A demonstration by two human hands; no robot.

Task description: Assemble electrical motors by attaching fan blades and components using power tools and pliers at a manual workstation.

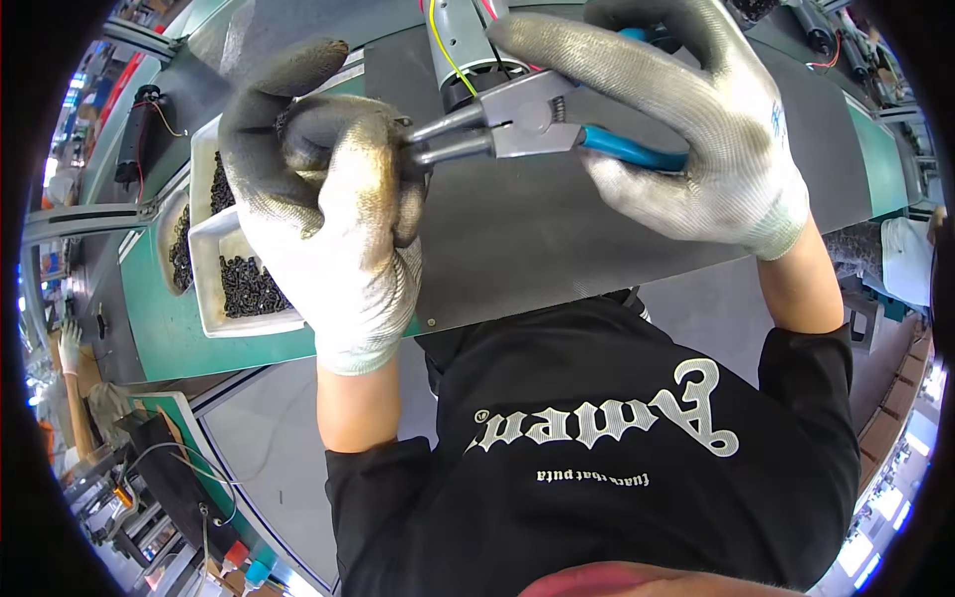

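My right hand (736, 149), in a whitish knit glove, grips circlip pliers (532, 111) with blue handles and a grey metal head. Their two jaws point left and stand slightly apart. The jaw tips reach the curled fingers of my left hand (348, 209), whose glove is dark and soiled on the fingers. Those fingers are pressed together by the tips; whatever they pinch there is too small and hidden to name. Beyond the pliers stands a grey cylindrical motor (460, 40) with yellow-green, red and black wires, partly covered by the tool and my right glove.
White bins (209, 298) holding small black parts sit left of my left hand on the green-edged bench. A dark mat (557, 239) covers the bench in front of me. Black cylinders with wires (132, 139) lie at far left, others at upper right (816, 30). A co-worker's gloved hand (70, 348) shows at left.
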